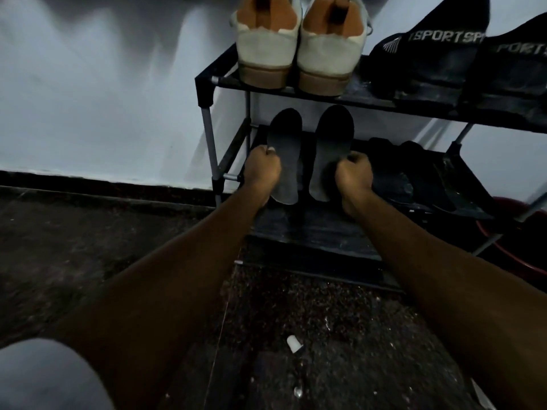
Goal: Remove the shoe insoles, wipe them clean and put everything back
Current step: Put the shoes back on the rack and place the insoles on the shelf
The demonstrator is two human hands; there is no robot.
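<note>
Left hand (262,168) curled tight, gripping outer edge of left insole (285,161). Right hand (353,171) same, fist closed on outer edge of right insole (328,152). Both insoles flat, grey, darker at rounded far ends, held side by side, apart, between the hands. Insoles sit in front of lower tier of black shoe rack (205,84). Top tier: pair of cream shoes (266,51), tan heels facing out; beside them black sport shoes (429,57), white lettering. Lower tier, right of hands: dark shoes (414,173), hard to make out.
</note>
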